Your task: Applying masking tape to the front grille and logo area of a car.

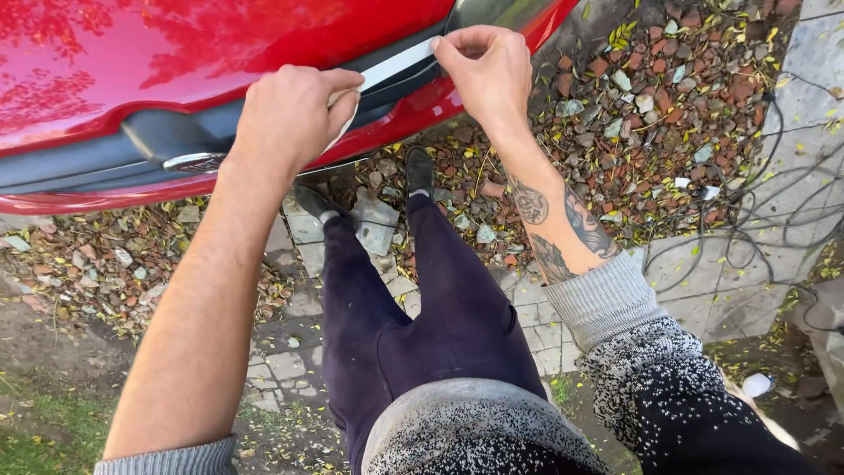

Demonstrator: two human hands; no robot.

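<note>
The left hand (290, 114) presses a curled fist on a white tape strip (396, 63) against the red car panel (176, 53), fingers closed over its near end. Further right, the right hand (483, 70) pinches the strip's far end between thumb and fingers. The strip runs along the dark trim between both hands. If the pull is uneven, it may wrinkle, tear or sit crooked.

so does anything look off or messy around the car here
Nothing on the red car looks damaged. The left hand and right hand hold a pale strip along its dark trim. The ground is untidy: loose rubble and fallen leaves, and a black cable straggling over the paving.
</note>
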